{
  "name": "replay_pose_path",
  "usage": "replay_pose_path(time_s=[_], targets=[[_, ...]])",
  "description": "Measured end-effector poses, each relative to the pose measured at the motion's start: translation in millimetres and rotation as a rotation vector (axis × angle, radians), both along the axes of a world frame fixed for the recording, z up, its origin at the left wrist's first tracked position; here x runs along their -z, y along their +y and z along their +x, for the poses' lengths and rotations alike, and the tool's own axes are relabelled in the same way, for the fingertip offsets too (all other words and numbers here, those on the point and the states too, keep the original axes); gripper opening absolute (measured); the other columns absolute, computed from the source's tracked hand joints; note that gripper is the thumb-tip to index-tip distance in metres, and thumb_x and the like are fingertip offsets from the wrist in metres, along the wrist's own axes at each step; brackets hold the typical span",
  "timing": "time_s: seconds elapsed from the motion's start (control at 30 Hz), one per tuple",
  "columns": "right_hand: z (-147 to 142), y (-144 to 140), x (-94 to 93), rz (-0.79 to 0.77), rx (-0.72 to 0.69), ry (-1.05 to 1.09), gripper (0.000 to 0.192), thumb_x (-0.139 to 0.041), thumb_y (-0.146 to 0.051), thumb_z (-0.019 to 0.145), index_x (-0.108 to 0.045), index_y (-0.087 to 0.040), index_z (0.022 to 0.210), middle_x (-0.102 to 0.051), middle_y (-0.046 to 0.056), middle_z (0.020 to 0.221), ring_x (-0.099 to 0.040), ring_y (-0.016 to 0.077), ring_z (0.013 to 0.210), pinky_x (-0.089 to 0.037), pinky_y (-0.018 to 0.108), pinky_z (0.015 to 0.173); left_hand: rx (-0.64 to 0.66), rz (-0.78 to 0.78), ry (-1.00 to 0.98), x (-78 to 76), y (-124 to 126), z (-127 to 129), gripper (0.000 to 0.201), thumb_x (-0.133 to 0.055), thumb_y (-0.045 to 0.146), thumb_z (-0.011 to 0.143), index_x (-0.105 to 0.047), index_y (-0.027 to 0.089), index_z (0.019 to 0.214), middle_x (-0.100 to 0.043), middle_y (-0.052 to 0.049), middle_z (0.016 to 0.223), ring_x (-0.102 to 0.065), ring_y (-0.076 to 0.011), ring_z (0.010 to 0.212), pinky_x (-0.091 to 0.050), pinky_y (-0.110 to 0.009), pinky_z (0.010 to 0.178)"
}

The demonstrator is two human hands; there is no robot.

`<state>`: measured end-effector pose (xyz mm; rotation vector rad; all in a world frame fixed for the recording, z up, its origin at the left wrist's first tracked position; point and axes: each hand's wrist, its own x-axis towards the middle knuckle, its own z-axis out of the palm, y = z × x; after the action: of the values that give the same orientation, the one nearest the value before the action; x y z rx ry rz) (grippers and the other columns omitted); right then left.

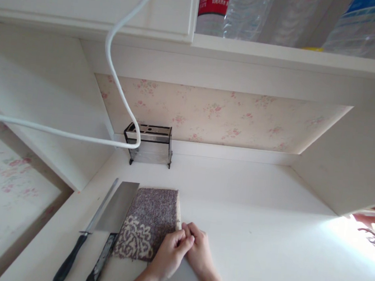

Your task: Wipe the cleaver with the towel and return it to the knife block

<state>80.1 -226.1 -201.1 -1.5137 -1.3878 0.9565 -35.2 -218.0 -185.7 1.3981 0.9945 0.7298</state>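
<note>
A smooth, pale counter (249,217) with a matte finish is seen filling the lower middle of the frame, boxed in by cream cabinet walls. Lying on it in the lower centre-left is one rectangular mat (148,223), made of a nubby purple-grey fabric with a cream lace-like pattern worked into its near corner. The two hands are found pressed together at the mat's lower right corner: the left hand (170,253) is curled nearly closed with its fingertips pinching the mat's edge, and the right hand (198,250) is tucked against it, fingers bent in tight, so whether it actually grips the fabric can't really be told. Just left of the mat, two tools are laid side by side: one cleaver (113,226) with a broad flat steel blade and dark handle, touching the mat's left edge, and one slim round sharpening steel (87,232) with a black handle. A boxy shiny metal knife block (150,145) is set against the floral-papered back wall. One white cable (115,63) is looped across the upper left. Clear plastic water bottles (249,9) are lined up on the shelf at the top, count hard to tell.
</note>
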Motion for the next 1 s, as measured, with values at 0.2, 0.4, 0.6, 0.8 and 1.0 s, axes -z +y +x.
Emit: replay_pose_path(time_s=[0.2,0.4,0.6,0.8,1.0], targets=[[0.7,-0.1,1.9,-0.01,-0.013,-0.006,0.039,-0.045,-0.047,0.09,-0.042,-0.02,0.062,-0.047,-0.004,0.055,-0.038,0.0101,0.054,-0.031,0.021,0.053,-0.002,0.003,0.011,-1.9,-0.5,-0.1,0.044,-0.048,0.052,0.088,-0.033,0.019,0.063,-0.03,0.005,0.061,-0.029,-0.0105,0.061,-0.024,-0.025,0.057],[0.6,0.4,3.0,-0.003,-0.013,0.002,0.038,-0.046,-0.044,0.09,-0.04,-0.02,0.061,-0.046,-0.004,0.054,-0.038,0.0099,0.054,-0.031,0.021,0.052,0.0,0.001,0.015,-4.2,-0.6,-0.3,0.044,-0.048,0.052,0.089,-0.032,0.02,0.063,-0.029,0.005,0.062,-0.028,-0.0103,0.061,-0.023,-0.025,0.056],[0.9,1.2,3.1,-0.01,-0.015,-0.003,0.037,-0.045,-0.044,0.09,-0.04,-0.02,0.062,-0.047,-0.004,0.055,-0.038,0.01,0.055,-0.031,0.021,0.052,0.001,-0.002,0.023,-4.6,-0.6,-0.4,0.045,-0.048,0.053,0.088,-0.03,0.02,0.063,-0.028,0.005,0.062,-0.028,-0.0102,0.061,-0.023,-0.025,0.056],[1.3,1.7,7.2,0.011,-0.017,-0.032,0.036,-0.046,-0.042,0.09,-0.04,-0.02,0.062,-0.047,-0.004,0.054,-0.037,0.0095,0.054,-0.03,0.021,0.052,0.008,-0.009,0.004,-1.6,-0.9,-0.2,0.045,-0.047,0.054,0.088,-0.032,0.02,0.064,-0.029,0.004,0.063,-0.029,-0.0107,0.063,-0.024,-0.025,0.057],[1.6,0.8,8.0,0.003,-0.015,-0.019,0.036,-0.047,-0.041,0.09,-0.04,-0.02,0.062,-0.048,-0.004,0.055,-0.038,0.0097,0.054,-0.03,0.021,0.052,0.003,-0.006,0.004,0.3,-0.1,-0.5,0.044,-0.049,0.052,0.088,-0.032,0.02,0.064,-0.03,0.004,0.063,-0.029,-0.0108,0.063,-0.024,-0.026,0.057]])
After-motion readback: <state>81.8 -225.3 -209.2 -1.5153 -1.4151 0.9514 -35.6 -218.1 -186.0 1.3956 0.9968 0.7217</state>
